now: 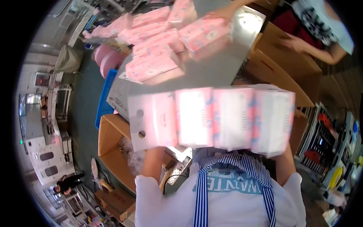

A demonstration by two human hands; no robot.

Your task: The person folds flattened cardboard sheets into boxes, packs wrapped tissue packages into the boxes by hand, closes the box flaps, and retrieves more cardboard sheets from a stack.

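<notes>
A row of several pink-and-white soft packs (232,117) in clear wrap is held up in front of my chest, blurred by motion. Its left end has loose clear film with holes. My left hand (155,150) is under the left part of the row, only the wrist end showing, fingers hidden. At the right end, my right hand (284,153) supports it, fingers also behind the packs. Beyond the row, more pink floral packs (153,68) lie piled on a metal table (204,72).
A co-worker's hand (223,13) touches a pink pack on the table; the other hand (295,42) rests on an open cardboard box (278,60) at right. Another open carton (113,151) holds clear plastic at lower left, near a blue crate (106,98) and pink rolls (109,60).
</notes>
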